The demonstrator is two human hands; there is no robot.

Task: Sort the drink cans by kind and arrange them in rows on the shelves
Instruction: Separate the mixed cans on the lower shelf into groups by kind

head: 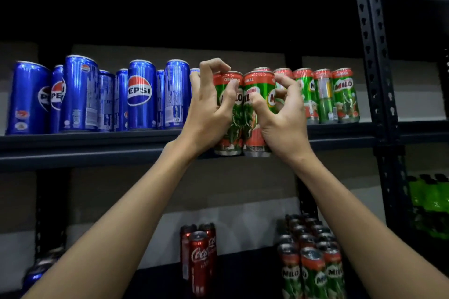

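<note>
Two green-and-red Milo cans are held side by side at the front edge of the upper shelf [97,139]. My left hand [210,109] grips the left Milo can [232,126] with curled fingers. My right hand [283,114] grips the right Milo can [255,128] the same way. Both cans' bottoms hang just past the shelf lip. Several blue Pepsi cans [142,94] stand in rows on the shelf's left half. Several more Milo cans [345,94] stand in a row to the right.
On the lower shelf stand three red Coca-Cola cans [200,260] and a cluster of several Milo cans [313,269]. A blue can [36,274] lies at the lower left. A perforated dark upright [374,56] bounds the shelf on the right; green bottles [430,201] sit beyond it.
</note>
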